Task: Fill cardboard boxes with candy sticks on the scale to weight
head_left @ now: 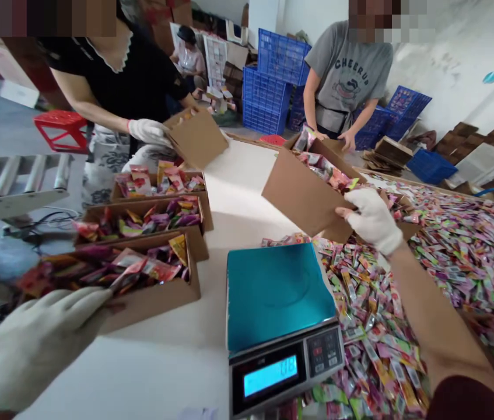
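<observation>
My left hand, in a white glove, is at the near side of a filled cardboard box, its fingers closed on the end of a small pink packet. My right hand, gloved with a bare thumb tip showing, grips the edge of a tilted cardboard box with packets inside. This box is above the far right side of a digital scale. The scale's blue-green plate carries nothing, and its display is lit.
Two more filled boxes stand beyond the left one on the white table. Loose packets are heaped on the right. Across the table, one person in gloves holds a box; another person touches the tilted box. Blue crates stand behind.
</observation>
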{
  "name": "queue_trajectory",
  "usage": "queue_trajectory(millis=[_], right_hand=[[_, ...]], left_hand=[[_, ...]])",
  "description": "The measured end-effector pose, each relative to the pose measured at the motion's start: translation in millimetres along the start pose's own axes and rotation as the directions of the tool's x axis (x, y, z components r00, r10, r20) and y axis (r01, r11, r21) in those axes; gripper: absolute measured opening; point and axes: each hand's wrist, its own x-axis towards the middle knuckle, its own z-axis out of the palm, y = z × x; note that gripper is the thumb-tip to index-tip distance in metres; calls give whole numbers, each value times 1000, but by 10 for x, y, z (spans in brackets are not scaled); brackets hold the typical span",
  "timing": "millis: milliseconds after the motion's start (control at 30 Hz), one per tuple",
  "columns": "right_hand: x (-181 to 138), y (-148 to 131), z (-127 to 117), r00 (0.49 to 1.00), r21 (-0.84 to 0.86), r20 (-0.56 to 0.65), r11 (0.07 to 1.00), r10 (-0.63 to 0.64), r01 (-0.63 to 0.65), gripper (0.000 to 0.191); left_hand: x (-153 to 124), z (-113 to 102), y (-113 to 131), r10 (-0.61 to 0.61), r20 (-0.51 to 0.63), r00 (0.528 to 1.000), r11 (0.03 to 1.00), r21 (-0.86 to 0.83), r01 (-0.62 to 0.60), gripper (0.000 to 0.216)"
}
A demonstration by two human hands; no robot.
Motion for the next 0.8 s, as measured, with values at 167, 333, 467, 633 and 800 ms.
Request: queue_trajectory(millis=[167, 333, 467, 633, 800], right_hand=[[-642, -442, -505, 951, 202, 158, 951, -268, 234, 15], [-1083, -619, -460, 915, 213, 226, 933, -334, 289, 35], [-1085, -779, -703, 959, 287, 159, 941, -234, 182, 26], [-849, -1066, -973, 999, 333, -47, 943, 5, 11, 28], [-505, -1155, -797, 989, 210, 125, 977, -73, 45, 33]], left_hand=[[167, -109, 390, -103, -26, 994, 994, 43, 104, 27], [301, -188, 1029, 25, -61, 998, 945, -323, -44, 88], [506, -189, 1408, 78, 4, 997, 675, -736, -50, 108], [854, -218, 1756, 221, -76, 972, 532, -826, -186, 125], [1123, -150, 1935, 261, -116, 958, 512, -825, -240, 136]])
